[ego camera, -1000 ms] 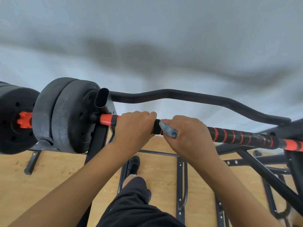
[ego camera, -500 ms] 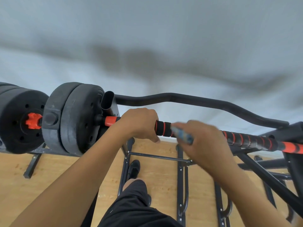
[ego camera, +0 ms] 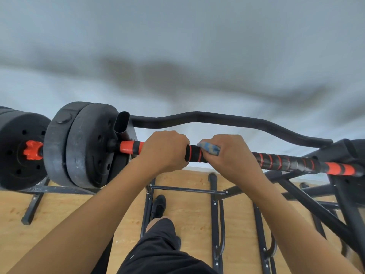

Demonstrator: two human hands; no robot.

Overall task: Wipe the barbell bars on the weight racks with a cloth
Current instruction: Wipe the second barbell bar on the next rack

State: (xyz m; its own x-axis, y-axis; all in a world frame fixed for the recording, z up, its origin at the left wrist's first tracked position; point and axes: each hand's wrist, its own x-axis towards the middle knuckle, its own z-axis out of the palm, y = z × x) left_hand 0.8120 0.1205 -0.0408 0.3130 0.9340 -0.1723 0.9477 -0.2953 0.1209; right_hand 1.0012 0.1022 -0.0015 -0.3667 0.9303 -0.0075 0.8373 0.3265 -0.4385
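Two hands: you are working both on one barbell bar (ego camera: pixel 286 162), which is lying across the rack (ego camera: pixel 215 214) from 9 o'clock to 3 o'clock in front of you.
left hand (ego camera: pixel 164 151): you are wrapping its fingers (ego camera: pixel 171 138) over the bar's grip, just at 3 o'clock of the weight plates (ego camera: pixel 85 145). Judging by that placement, it is steadying the bar so it is not rolling under the rubbing.
right hand (ego camera: pixel 231 155): you are curling its fingers round the cloth and the bar together, at 3 o'clock of the left hand. A short black-and-orange stretch of bar is showing between the two.
cloth (ego camera: pixel 209 148): a blue bunch is poking out at 10 o'clock of the right hand. The rest is lying hidden under the palm, probably being pressed round the bar so that one stroke is cleaning every side.
fingertips: both sets are lying behind the bar, out of view, so how far round they are reaching cannot be told.
bar towards 3 o'clock: the taped, orange-striped length is running on beyond your right hand, and a stroke that way is looking like the next need.
curl bar (ego camera: pixel 217 117): it is resting behind at 12 o'clock, with neither hand touching it.
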